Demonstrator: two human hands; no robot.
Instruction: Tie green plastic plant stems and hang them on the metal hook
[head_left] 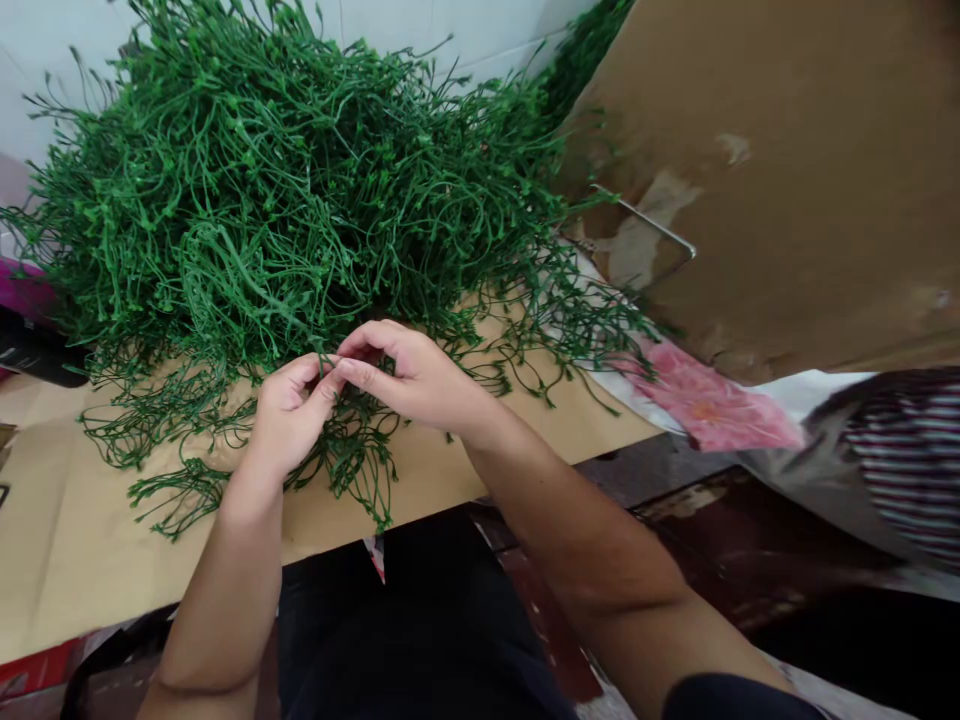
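A large heap of thin green plastic stems [300, 170] fills the back of a brown cardboard-covered surface [450, 470]. In front of it my left hand [294, 405] is closed, thumb and fingers pinched on a green stem. My right hand [401, 370] meets it at the fingertips, pinched at the same stem. Below my hands hangs a loose bunch of green stems [364, 460] spread over the cardboard. A smaller bunch [184, 490] lies left of my left wrist.
A big cardboard sheet [795, 180] leans at the right, with a bent metal rod [656, 225] by its edge. Beneath it are a pink plastic packet [720, 400] and striped cloth [911, 470]. A black object [37, 345] sits at the left edge.
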